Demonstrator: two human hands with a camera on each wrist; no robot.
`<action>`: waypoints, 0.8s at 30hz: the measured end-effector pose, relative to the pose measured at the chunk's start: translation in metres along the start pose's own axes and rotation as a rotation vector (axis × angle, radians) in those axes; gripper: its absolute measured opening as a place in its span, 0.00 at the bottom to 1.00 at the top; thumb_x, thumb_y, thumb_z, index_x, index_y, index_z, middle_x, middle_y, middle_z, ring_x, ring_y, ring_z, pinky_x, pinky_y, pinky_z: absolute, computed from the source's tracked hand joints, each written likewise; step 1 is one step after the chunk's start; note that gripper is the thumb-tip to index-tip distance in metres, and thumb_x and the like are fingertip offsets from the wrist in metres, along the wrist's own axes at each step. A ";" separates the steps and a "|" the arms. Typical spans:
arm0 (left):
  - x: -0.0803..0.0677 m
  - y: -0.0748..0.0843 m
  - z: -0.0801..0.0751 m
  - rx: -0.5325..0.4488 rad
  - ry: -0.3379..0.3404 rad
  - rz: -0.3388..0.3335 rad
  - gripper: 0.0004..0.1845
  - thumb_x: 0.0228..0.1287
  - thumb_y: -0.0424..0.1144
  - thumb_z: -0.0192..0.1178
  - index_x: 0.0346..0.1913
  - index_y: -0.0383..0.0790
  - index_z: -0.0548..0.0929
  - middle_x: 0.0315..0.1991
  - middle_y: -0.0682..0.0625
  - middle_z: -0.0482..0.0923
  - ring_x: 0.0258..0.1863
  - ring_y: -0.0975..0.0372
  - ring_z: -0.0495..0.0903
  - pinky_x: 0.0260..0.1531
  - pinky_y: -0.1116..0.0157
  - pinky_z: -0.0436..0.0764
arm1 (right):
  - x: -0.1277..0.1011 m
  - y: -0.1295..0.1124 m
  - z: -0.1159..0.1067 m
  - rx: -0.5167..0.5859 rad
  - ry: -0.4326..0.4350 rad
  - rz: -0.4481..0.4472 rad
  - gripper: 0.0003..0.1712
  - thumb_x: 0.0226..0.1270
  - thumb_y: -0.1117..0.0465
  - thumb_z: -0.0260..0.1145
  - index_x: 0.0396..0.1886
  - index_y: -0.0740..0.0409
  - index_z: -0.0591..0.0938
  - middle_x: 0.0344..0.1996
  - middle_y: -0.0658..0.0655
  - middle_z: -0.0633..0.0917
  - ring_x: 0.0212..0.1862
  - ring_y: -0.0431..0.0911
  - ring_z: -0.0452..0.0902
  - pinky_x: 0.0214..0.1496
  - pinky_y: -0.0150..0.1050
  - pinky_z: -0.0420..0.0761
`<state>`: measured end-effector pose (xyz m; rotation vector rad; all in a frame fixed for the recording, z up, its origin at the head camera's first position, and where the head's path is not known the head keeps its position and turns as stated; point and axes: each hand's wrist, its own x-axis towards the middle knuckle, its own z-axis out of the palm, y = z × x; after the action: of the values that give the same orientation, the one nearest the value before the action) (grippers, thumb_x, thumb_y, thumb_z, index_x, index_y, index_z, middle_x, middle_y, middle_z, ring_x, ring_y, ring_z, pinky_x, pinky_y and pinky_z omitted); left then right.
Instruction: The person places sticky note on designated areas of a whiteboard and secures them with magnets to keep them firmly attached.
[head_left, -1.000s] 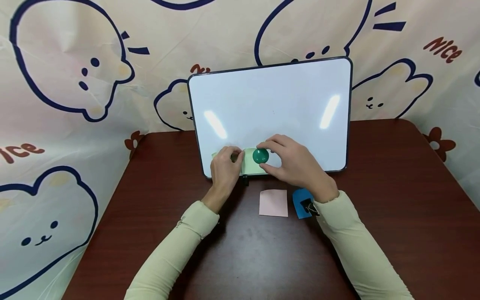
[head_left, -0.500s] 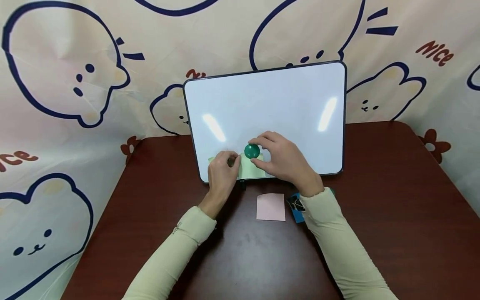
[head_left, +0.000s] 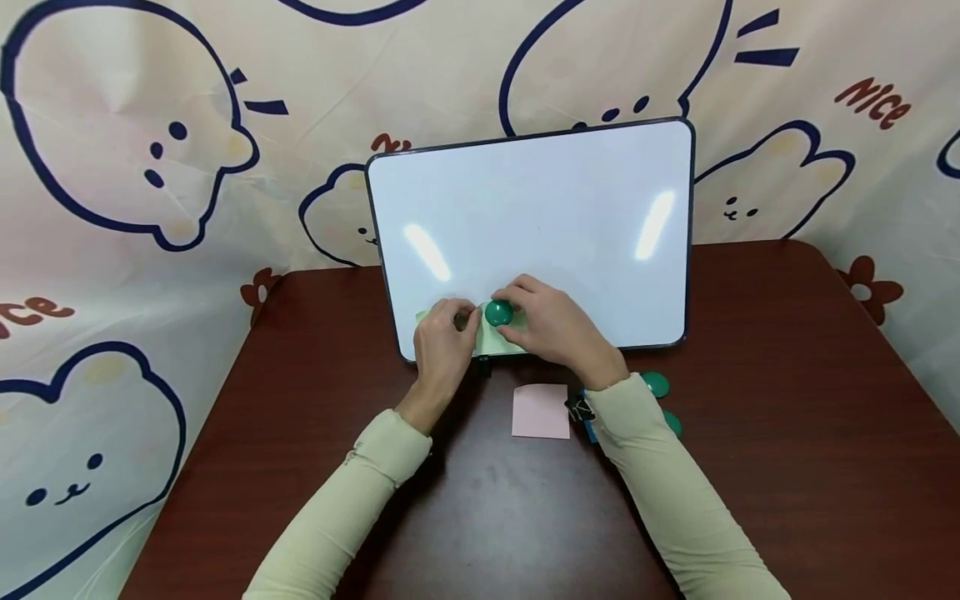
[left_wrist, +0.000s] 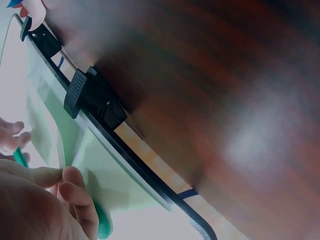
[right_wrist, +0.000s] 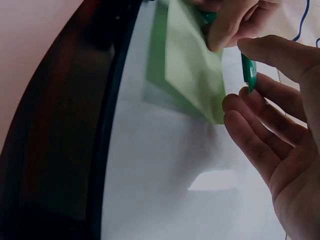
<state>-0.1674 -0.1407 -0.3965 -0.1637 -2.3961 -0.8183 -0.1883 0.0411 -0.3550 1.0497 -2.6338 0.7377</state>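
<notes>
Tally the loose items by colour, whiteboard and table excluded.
Green: 4 (note on the whiteboard, magnet in the right hand's grip, 2 magnets on the table)
Pink: 1 (note)
Blue: 1 (note, mostly hidden)
Black: 1 (binder clip)
Total: 7

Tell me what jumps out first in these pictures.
The white magnetic board standing at the table's back edge, with both hands at its lower left. The right hand pinches a round green magnet over a pale green sticky note, which the left hand presses to the board. A pink note lies on the table below.
</notes>
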 end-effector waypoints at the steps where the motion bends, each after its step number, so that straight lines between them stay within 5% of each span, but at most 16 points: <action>1: 0.001 0.000 0.000 0.002 0.000 -0.001 0.05 0.65 0.37 0.67 0.36 0.37 0.87 0.33 0.45 0.86 0.31 0.57 0.85 0.31 0.61 0.84 | 0.000 0.001 0.000 -0.006 -0.006 0.011 0.23 0.62 0.56 0.74 0.56 0.57 0.83 0.51 0.56 0.82 0.48 0.48 0.82 0.53 0.41 0.83; 24: 0.001 -0.002 0.002 -0.013 -0.002 -0.019 0.06 0.66 0.38 0.66 0.36 0.37 0.86 0.33 0.45 0.85 0.30 0.57 0.83 0.31 0.61 0.83 | 0.003 0.013 0.015 -0.026 0.084 -0.014 0.23 0.60 0.58 0.75 0.55 0.57 0.84 0.51 0.57 0.80 0.49 0.48 0.81 0.53 0.41 0.83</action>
<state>-0.1701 -0.1411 -0.3985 -0.1472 -2.3979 -0.8426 -0.1998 0.0394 -0.3715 1.0063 -2.5563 0.7269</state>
